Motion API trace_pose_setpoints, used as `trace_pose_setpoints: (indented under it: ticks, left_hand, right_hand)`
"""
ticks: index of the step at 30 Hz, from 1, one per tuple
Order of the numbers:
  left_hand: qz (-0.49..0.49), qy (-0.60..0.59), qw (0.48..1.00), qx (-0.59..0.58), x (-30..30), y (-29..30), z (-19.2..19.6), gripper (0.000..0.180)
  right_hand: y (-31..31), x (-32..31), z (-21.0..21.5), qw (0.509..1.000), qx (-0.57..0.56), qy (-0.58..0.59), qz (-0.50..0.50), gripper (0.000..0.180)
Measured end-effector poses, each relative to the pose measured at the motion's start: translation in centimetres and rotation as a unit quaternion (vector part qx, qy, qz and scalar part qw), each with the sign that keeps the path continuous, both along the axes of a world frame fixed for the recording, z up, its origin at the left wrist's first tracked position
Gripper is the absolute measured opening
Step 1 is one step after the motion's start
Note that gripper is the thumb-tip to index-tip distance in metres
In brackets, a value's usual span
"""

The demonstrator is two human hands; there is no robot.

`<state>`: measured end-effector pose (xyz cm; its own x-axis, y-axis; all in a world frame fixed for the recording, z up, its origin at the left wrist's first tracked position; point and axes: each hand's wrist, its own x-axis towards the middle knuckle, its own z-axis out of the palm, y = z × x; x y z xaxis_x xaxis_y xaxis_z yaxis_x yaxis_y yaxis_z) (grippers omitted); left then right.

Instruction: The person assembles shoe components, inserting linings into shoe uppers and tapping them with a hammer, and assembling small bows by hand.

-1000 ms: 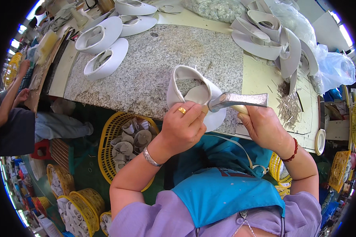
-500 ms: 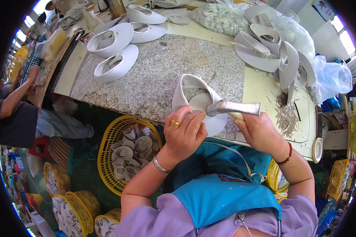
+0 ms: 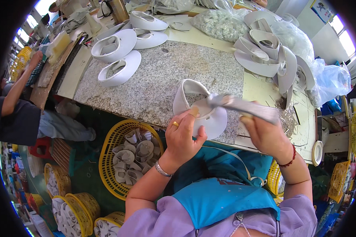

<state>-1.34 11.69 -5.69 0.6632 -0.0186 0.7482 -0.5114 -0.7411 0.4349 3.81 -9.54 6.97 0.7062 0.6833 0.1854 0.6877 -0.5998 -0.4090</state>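
Note:
A white shoe upper (image 3: pixel 214 124), with a raised collar loop, lies near the front edge of a speckled stone slab (image 3: pixel 158 75). My left hand (image 3: pixel 182 134) holds it at its near left side, fingers pressed on the inner edge and thumb lower down. In my right hand (image 3: pixel 267 136) is a hammer (image 3: pixel 249 108), gripped by its pale handle. Its metal head is smeared by motion and reaches over the middle of the upper, close to my left fingertips. Whether the head touches the upper, I cannot tell.
More white uppers rest at the slab's far left (image 3: pixel 120 69) and in a pile at right (image 3: pixel 265 51). A bag of small shiny pieces (image 3: pixel 221 24) lies behind. Thin metal-like strips (image 3: pixel 290 118) and a tape roll (image 3: pixel 317 153) sit right. A yellow basket (image 3: pixel 103 158) stands below; a person (image 3: pixel 17 114) works at left.
The hammer and my right hand have shifted a little right and down, now blurred. My left thumb has spread away from the fingers, which still hold the upper. The person at left has raised a hand slightly.

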Motion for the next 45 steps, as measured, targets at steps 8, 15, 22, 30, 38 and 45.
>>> trace_pose_setpoints:
  ticks: [8, 15, 22, 30, 38, 45]
  left_hand:
    - [0.009, 0.004, 1.000, 0.007, 0.2, 0.2, 0.4, 0.069]
    - [-0.013, 0.029, 0.998, 0.055, 0.1, -0.2, 1.3, 0.067]
    - [-0.018, -0.002, 0.969, 0.245, 3.9, 1.8, 3.8, 0.048]
    - [0.152, -0.097, 0.930, 0.318, 16.9, 11.2, 11.9, 0.030]
    - [0.312, 0.109, 0.831, 0.448, 22.7, 10.3, 12.8, 0.034]
    - [-0.084, 0.015, 0.915, 0.394, 19.8, -10.6, 8.6, 0.046]
  right_hand:
    - [0.2, 0.1, -3.0, 0.999, -0.023, 0.046, 0.004, 0.018]
    - [-0.7, -1.4, -4.0, 0.997, -0.026, 0.072, -0.001, 0.020]
    - [-4.8, -2.2, -1.4, 0.997, 0.052, -0.016, -0.048, 0.024]
    - [-15.5, -4.5, -6.2, 0.933, 0.140, -0.086, -0.321, 0.021]
    - [-26.7, -5.7, -10.4, 0.830, 0.028, -0.124, -0.543, 0.023]
    - [-28.5, -3.5, -11.1, 0.813, -0.095, -0.171, -0.549, 0.025]
